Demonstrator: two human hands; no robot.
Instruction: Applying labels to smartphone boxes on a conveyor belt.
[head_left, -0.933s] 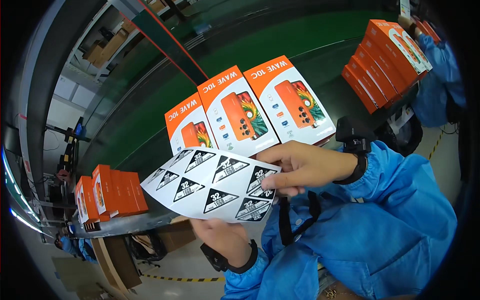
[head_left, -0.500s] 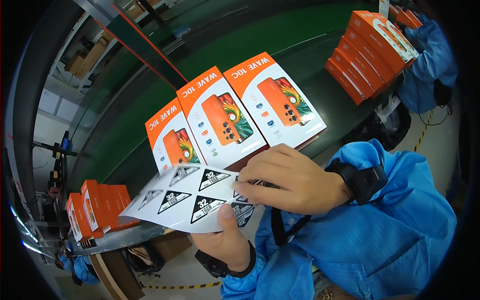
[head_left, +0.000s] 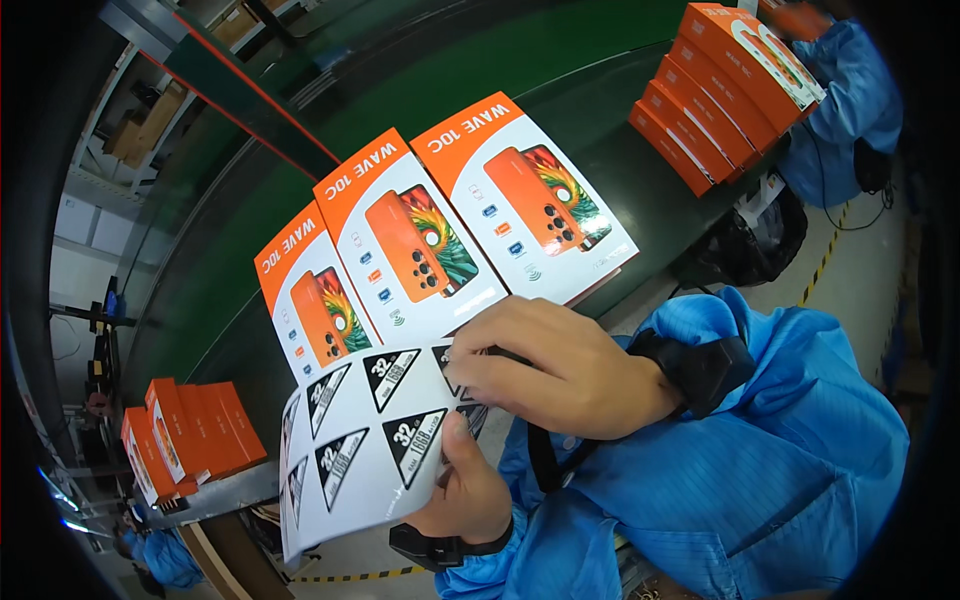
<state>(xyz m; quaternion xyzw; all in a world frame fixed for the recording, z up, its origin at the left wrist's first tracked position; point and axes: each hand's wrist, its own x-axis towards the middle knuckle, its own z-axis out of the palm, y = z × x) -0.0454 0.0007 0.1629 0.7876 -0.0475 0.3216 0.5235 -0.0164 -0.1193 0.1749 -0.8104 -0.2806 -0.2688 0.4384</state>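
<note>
A white sheet of stickers [head_left: 371, 468] with black triangular labels curves in front of me, below the boxes. My left hand [head_left: 465, 497] grips its lower right edge, thumb on top. At the sheet's upper right my right hand [head_left: 562, 368] has its fingers curled and pinched against a label; whether that label is lifting is hidden by the fingers. Just beyond the sheet lie three orange-and-white phone boxes, a left one [head_left: 318, 300], a middle one [head_left: 425, 240] and a right one [head_left: 530, 195], side by side, overlapping slightly.
The boxes rest on a green conveyor belt [head_left: 590, 105] with a metal edge. Orange boxes [head_left: 195, 435] stand at the left, and a taller stack [head_left: 715, 100] at the far right, beside a co-worker's blue sleeve [head_left: 850, 85]. A black bag [head_left: 755, 240] hangs below the right side.
The sheet has swung, its free left end dropping lower and bending more. Both hands keep their hold on it and have shifted slightly left. The whole view has shifted a little too.
</note>
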